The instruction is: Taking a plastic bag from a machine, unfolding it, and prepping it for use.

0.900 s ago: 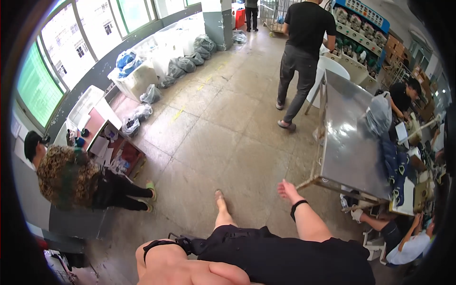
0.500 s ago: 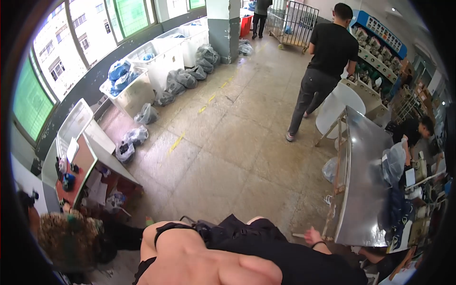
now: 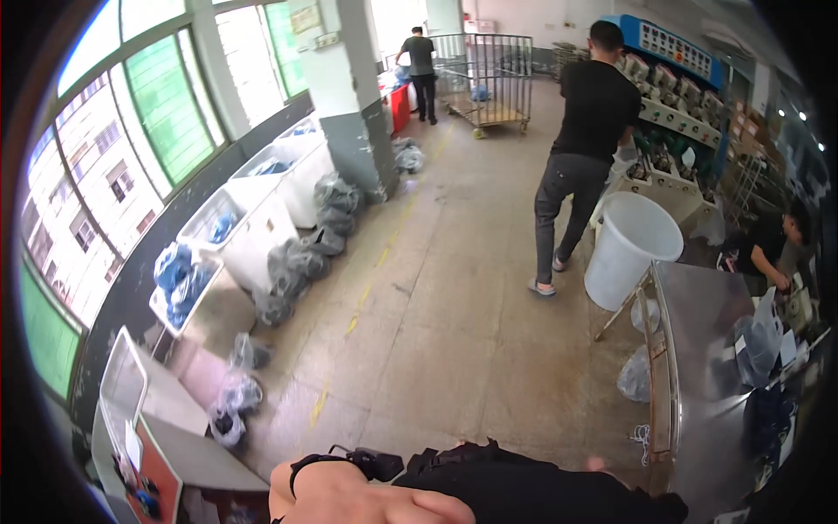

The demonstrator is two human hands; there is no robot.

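Only a small, blurred bit of my right hand (image 3: 596,463) shows past the black cloth (image 3: 532,485) along the lower edge. Its fingers are too hidden to read, and anything it holds cannot be made out. To its right stands the metal-topped table (image 3: 703,341), with a tangle of white cord (image 3: 642,444) near the table's leg. My left hand is out of view. Bare skin of my own body (image 3: 358,498) with a black strap fills the bottom middle, beside a small black object (image 3: 375,463).
White bins (image 3: 262,236) with blue bundles line the windows, grey plastic bags (image 3: 292,271) beside them. A desk (image 3: 166,454) stands lower left. A person (image 3: 598,113) walks past a white tub (image 3: 628,249) by machines (image 3: 668,131); another sits right. A person and cage cart (image 3: 493,79) are farther off.
The view has tilted up and shifted, showing more of the far room. My right hand has mostly dropped from sight. The person in black by the tub has stepped farther along.
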